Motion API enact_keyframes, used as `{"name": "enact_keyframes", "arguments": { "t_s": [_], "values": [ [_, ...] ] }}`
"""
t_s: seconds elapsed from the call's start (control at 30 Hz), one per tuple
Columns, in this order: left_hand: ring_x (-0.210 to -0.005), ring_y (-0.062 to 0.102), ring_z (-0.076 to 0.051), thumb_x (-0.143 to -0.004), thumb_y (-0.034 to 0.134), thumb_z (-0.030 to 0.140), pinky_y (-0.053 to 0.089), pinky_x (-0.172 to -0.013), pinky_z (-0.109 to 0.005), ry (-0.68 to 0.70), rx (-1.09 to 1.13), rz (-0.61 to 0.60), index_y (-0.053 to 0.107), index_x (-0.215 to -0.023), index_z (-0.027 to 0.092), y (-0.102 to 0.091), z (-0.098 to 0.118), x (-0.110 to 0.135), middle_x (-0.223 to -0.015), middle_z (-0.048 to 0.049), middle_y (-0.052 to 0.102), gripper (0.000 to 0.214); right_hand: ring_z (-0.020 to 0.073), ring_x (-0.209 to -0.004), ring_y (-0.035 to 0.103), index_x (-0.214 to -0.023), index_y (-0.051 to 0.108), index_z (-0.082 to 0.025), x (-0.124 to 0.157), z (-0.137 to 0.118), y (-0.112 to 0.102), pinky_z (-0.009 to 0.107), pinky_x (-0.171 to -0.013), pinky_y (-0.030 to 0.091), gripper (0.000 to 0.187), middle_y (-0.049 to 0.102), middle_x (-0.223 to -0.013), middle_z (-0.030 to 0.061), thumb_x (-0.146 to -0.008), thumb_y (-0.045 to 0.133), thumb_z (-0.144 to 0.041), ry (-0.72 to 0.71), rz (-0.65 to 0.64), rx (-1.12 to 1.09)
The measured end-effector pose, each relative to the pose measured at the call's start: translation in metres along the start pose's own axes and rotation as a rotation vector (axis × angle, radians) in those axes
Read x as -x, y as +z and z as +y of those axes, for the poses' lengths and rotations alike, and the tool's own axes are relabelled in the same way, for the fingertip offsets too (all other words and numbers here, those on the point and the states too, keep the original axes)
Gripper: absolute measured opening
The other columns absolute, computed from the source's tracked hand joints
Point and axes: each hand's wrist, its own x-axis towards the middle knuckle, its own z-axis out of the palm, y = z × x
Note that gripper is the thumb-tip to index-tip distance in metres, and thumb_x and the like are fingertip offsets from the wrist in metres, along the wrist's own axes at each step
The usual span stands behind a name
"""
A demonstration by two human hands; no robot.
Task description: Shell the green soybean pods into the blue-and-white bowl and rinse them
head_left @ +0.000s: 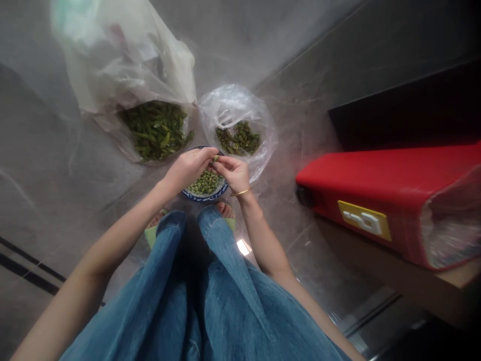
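Observation:
My left hand point(190, 168) and my right hand point(233, 173) meet above a blue-rimmed bowl point(221, 190) of shelled green beans on the floor. Both pinch one small green pod point(216, 159) between their fingertips. A thin gold bangle circles my right wrist. Beyond the bowl, a large plastic bag point(112, 65) lies open with a heap of green pods point(156, 130) in it. A smaller clear bag point(236, 108) to its right holds a smaller pile of pods or husks point(238, 139).
My knees in blue denim point(203, 291) fill the lower middle, with green sandals by the bowl. A red box point(391, 195) with a yellow label rests on a wooden surface at the right. The floor is grey marbled tile.

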Motion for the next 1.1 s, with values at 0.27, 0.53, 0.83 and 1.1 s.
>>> {"name": "enact_keyframes", "arguments": {
  "t_s": [0.27, 0.53, 0.83, 1.1],
  "values": [
    [-0.081, 0.071, -0.012, -0.081, 0.055, 0.009, 0.056, -0.071, -0.021, -0.465, 0.370, 0.218, 0.049, -0.105, 0.018, 0.012, 0.004, 0.003, -0.085, -0.0003, 0.070, 0.026, 0.0178, -0.074, 0.072, -0.081, 0.068, -0.020, -0.002, 0.008, 0.017, 0.039, -0.083, 0.060, 0.042, 0.075, -0.078, 0.0009, -0.054, 0.082, -0.049, 0.053, 0.084, -0.069],
    [-0.081, 0.071, -0.014, -0.082, 0.057, 0.012, 0.059, -0.071, -0.026, -0.575, 0.492, 0.275, 0.045, -0.106, 0.019, 0.022, -0.003, 0.008, -0.086, -0.0024, 0.070, 0.027, 0.0154, -0.073, 0.072, -0.082, 0.067, -0.019, -0.008, 0.003, 0.016, 0.032, -0.079, 0.060, 0.032, 0.075, -0.078, 0.0017, -0.061, 0.080, -0.040, 0.198, 0.061, -0.144],
    [-0.083, 0.068, -0.012, -0.081, 0.057, 0.007, 0.055, -0.079, -0.024, -0.311, 0.158, 0.210, 0.051, -0.106, 0.019, 0.014, 0.008, 0.012, -0.091, -0.0006, 0.070, 0.028, 0.0133, -0.069, 0.068, -0.078, 0.064, -0.020, -0.003, -0.007, 0.018, 0.027, -0.070, 0.060, 0.031, 0.072, -0.072, -0.0002, -0.067, 0.074, -0.047, 0.217, 0.039, -0.141],
    [-0.076, 0.066, -0.011, -0.079, 0.058, 0.008, 0.053, -0.074, -0.024, -0.346, 0.089, 0.253, 0.051, -0.104, 0.019, 0.020, 0.012, 0.014, -0.083, 0.0009, 0.067, 0.028, 0.0130, -0.074, 0.067, -0.081, 0.057, -0.022, -0.005, 0.012, 0.029, 0.025, -0.066, 0.057, 0.033, 0.070, -0.079, -0.0002, -0.075, 0.064, -0.054, 0.165, 0.099, -0.081]
  ]
}}
